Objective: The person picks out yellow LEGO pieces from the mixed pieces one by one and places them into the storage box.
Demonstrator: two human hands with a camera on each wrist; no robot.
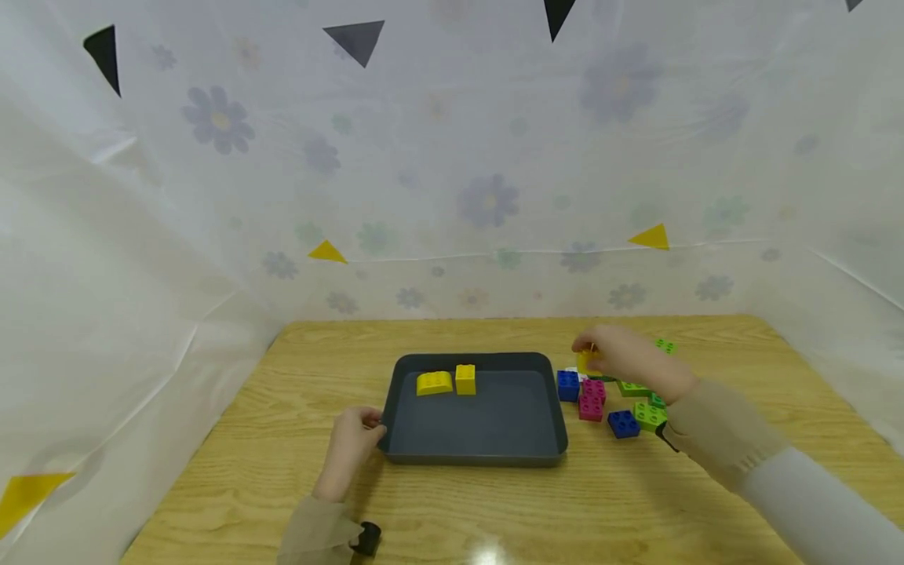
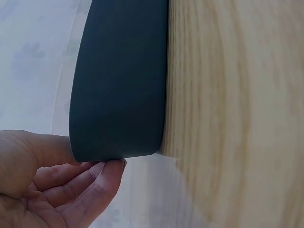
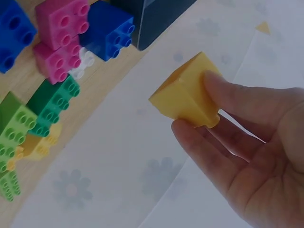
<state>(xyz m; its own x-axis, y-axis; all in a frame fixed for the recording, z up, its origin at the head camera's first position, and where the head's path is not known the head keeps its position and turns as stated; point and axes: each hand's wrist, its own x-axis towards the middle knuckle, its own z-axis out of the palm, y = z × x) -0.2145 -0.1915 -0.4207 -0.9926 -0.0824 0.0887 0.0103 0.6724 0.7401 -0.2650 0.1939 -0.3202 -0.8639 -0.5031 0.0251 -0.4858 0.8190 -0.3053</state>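
Between thumb and fingers of my right hand [image 1: 639, 361] is a yellow toy brick [image 3: 190, 92], held above the pile at the tray's right. In the right wrist view its studs point down toward the fingers. My left hand [image 1: 351, 443] grips the left side of the dark grey tray [image 1: 473, 460] near its front corner. In the left wrist view the thumb goes behind the tray's wall [image 2: 118, 80] and the fingers touch it from outside. Inside the tray, toward the back, lie a curved-top yellow brick [image 1: 434, 384] and a yellow square brick [image 1: 465, 380].
Right of the tray, several loose bricks lie on the wooden table [image 1: 452, 510]: blue [image 1: 568, 385], pink [image 1: 591, 406], light green [image 1: 650, 417], dark green [image 3: 53, 104], white and yellow [image 3: 42, 145]. A flowered sheet [image 1: 452, 157] hangs behind and at both sides.
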